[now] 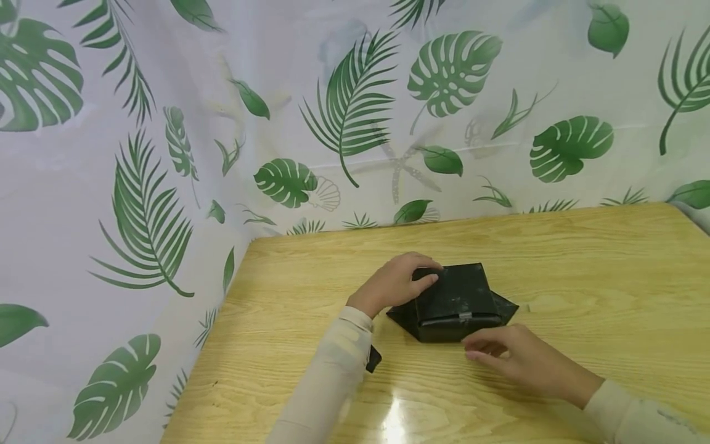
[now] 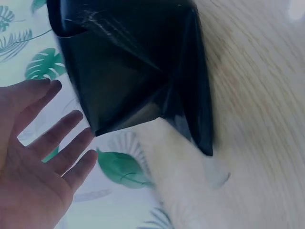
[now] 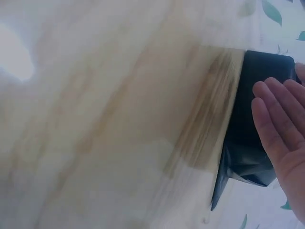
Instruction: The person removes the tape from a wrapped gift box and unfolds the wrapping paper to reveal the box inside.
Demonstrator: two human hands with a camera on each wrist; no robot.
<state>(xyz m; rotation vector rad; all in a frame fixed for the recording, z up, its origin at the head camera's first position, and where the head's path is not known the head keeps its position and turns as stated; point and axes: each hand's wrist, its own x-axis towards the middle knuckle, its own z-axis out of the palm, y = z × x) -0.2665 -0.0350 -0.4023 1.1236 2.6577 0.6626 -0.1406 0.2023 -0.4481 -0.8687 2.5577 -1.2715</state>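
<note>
A box wrapped in glossy black sheet (image 1: 456, 296) lies on the table, with pointed folds sticking out at its left and right ends. On its front edge a small shiny strip of tape (image 1: 465, 316) shows. My left hand (image 1: 400, 277) is at the box's upper left edge; in the left wrist view its fingers (image 2: 66, 126) are spread and loosely bent beside the black wrapping (image 2: 128, 71). Close to the front right corner is my right hand (image 1: 513, 354), fingers extended. The right wrist view has these fingers (image 3: 281, 109) overlapping the dark side of the box (image 3: 252, 124).
The wooden table (image 1: 599, 277) runs back to a leaf-printed sheet (image 1: 471, 185) behind and another at the left. A small black object (image 1: 373, 359) lies partly hidden by the left sleeve (image 1: 333, 370).
</note>
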